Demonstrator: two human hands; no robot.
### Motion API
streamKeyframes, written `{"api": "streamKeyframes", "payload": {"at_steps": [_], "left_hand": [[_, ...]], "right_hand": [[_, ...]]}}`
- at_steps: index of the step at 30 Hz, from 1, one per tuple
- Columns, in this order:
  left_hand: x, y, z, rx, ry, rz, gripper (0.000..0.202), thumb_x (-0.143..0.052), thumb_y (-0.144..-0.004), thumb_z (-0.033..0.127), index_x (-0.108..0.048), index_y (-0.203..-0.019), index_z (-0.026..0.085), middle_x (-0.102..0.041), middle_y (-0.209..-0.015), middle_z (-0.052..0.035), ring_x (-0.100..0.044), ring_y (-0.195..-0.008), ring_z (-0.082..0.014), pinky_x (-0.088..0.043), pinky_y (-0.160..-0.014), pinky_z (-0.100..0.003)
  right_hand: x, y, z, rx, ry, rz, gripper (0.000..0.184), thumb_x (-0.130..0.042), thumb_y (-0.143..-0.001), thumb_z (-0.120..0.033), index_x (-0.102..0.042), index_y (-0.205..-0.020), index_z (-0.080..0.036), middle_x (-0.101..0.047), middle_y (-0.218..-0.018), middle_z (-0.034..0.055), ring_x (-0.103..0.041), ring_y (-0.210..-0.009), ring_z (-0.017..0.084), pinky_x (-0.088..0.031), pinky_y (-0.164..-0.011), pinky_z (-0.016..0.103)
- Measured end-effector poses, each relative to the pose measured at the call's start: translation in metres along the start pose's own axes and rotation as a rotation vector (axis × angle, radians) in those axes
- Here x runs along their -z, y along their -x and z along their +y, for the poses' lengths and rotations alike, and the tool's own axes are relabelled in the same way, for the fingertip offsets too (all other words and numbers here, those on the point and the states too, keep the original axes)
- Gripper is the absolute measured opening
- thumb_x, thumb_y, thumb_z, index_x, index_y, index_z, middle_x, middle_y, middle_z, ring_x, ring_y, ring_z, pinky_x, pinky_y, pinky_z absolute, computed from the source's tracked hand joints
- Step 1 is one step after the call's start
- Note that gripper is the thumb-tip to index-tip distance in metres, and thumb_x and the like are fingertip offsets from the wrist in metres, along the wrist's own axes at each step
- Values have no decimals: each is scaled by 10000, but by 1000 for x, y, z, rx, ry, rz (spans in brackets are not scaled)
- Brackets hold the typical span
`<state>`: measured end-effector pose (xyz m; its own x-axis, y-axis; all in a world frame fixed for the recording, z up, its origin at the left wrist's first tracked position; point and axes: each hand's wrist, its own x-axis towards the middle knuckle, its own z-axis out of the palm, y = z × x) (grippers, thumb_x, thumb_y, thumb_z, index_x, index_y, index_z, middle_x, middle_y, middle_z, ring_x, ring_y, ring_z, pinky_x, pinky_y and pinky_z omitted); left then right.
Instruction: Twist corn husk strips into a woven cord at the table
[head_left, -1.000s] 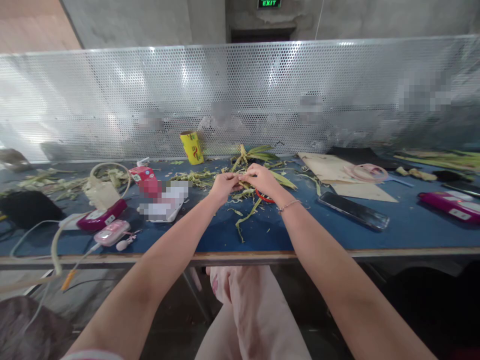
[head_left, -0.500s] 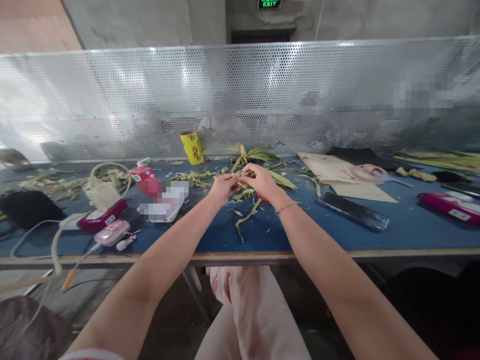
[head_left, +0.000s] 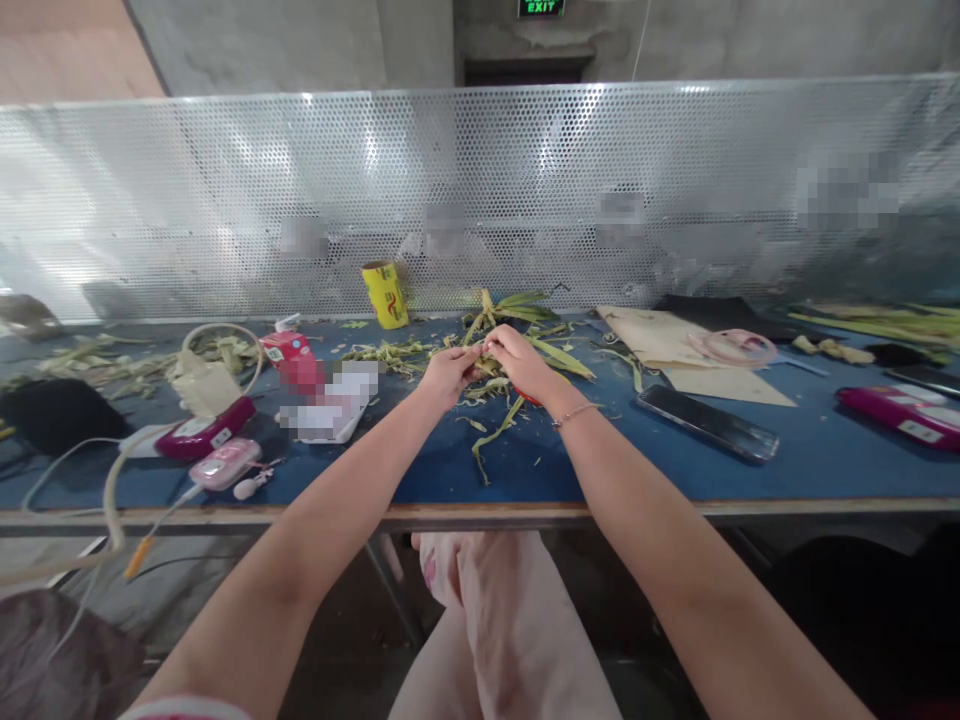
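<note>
Both my hands meet over the middle of the blue table (head_left: pixel 660 462). My left hand (head_left: pixel 447 373) and my right hand (head_left: pixel 517 362) are closed, pinching a thin pale-green strip of leaf (head_left: pixel 480 358) between their fingertips. Below them lies a heap of green and yellowish leaf scraps (head_left: pixel 491 412), with one long strip trailing toward the front edge. A red ring (head_left: pixel 527 398) peeks out under my right wrist, which wears a thin bracelet. Longer green leaves (head_left: pixel 529 303) lie just behind my hands.
A yellow can (head_left: pixel 385 294) stands at the back by the perforated metal screen (head_left: pixel 300 200). Left: pink devices (head_left: pixel 204 438), a red pack, cables. Right: a black phone (head_left: pixel 705 421), brown paper (head_left: pixel 679 350), a pink case (head_left: pixel 900 415). People sit behind the screen.
My hands have stayed together over the leaf heap; the right hand's fingers shifted slightly while working the strip. Nothing else on the table moved.
</note>
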<state>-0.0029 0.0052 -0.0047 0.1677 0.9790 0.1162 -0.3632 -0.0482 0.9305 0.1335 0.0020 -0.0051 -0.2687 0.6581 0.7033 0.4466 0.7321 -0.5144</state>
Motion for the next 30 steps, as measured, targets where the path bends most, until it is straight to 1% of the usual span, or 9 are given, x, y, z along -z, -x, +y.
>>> {"api": "streamKeyframes", "payload": {"at_steps": [3,9,11,14,16,19,23,27,30], "left_hand": [[1,0,0,7,-6,3,135,-712,-619,166,-600,-607,91,-533,-538,15,-445,-486,-33,-391,-509,-189],[3,0,-1,36,-61,25,136,-696,-644,204,-602,-640,106,-569,-567,4,-516,-509,-58,-428,-560,-214],[3,0,-1,42,-77,34,120,-681,-660,198,-602,-647,109,-574,-569,2,-528,-508,-63,-435,-564,-219],[2,0,-2,55,-90,38,98,-671,-667,186,-608,-661,111,-577,-570,0,-539,-510,-69,-450,-573,-227],[1,0,-2,58,-92,41,88,-663,-674,180,-610,-663,111,-573,-564,1,-537,-504,-67,-456,-575,-229],[1,1,-2,50,-95,47,94,-658,-682,192,-612,-666,112,-579,-575,-3,-545,-514,-71,-467,-590,-237],[2,2,-1,43,-109,67,128,-686,-657,223,-619,-686,118,-602,-625,-12,-562,-546,-82,-479,-623,-258],[1,3,1,50,-97,72,82,-634,-709,194,-609,-683,120,-586,-603,-2,-543,-524,-69,-477,-617,-250],[1,4,3,48,-69,93,66,-603,-731,160,-596,-677,123,-563,-576,12,-521,-498,-57,-476,-602,-238]], "right_hand": [[-1,0,-2,-78,-70,25,43,-423,-810,-222,-449,-832,-196,-474,-809,13,-457,-759,139,-380,-723,293],[-3,0,-3,-113,-212,49,190,-536,-732,-235,-441,-894,-204,-436,-717,-29,-441,-656,107,-383,-609,242],[-3,0,-3,-111,-203,55,190,-555,-724,-250,-457,-879,-201,-463,-725,-23,-455,-663,107,-387,-604,240],[-2,0,-5,-113,-122,51,128,-574,-714,-272,-492,-764,-187,-521,-736,-1,-486,-685,121,-396,-611,251],[-1,0,-5,-100,-46,52,128,-593,-705,-275,-509,-684,-180,-550,-725,12,-502,-686,132,-405,-622,265],[1,0,-5,-61,49,80,135,-618,-704,-289,-563,-652,-177,-574,-726,28,-514,-680,142,-418,-640,283],[6,-1,-3,20,89,47,137,-573,-771,-284,-639,-705,-183,-601,-766,42,-547,-725,153,-439,-697,299],[8,-1,0,104,103,15,163,-526,-811,-244,-677,-782,-191,-643,-842,52,-582,-815,163,-455,-773,304],[9,0,1,125,113,-5,204,-489,-830,-216,-690,-863,-205,-669,-904,45,-603,-857,163,-468,-792,301]]}}
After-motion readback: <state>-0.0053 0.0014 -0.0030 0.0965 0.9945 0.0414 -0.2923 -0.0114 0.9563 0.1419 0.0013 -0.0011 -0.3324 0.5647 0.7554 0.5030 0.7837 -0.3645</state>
